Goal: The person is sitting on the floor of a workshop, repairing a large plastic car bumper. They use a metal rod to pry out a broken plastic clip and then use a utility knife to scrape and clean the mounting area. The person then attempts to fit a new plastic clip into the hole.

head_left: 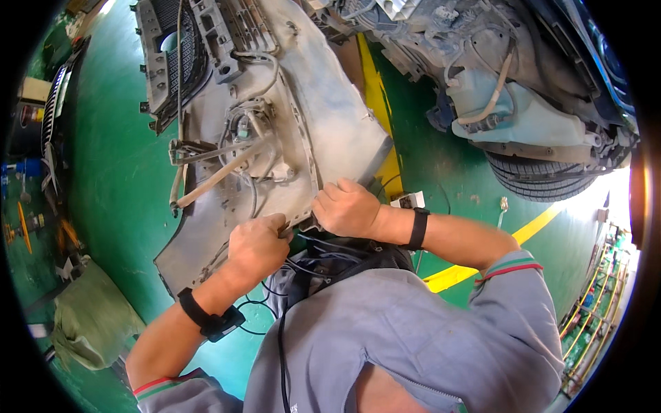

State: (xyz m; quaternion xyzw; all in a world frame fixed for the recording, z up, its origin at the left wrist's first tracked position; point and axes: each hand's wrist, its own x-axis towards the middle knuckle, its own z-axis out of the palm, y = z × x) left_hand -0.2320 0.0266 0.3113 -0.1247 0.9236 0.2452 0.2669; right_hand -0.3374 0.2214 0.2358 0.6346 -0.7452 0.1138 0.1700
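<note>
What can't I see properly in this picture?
All in the head view:
Left hand and right hand: what lies inside their grip, covered by the hands themselves.
Large, curved, dusty white car panel: far end, cut off by the picture's top edge.
Black treaded rubber tyre: upper part, hidden behind dirty grey car parts.

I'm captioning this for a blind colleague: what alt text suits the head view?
A person's left hand and right hand hold the near edge of a dusty bumper, inner side up. At upper right, a car shows a pale tank and a tyre; the green floor bears yellow lines.
</note>
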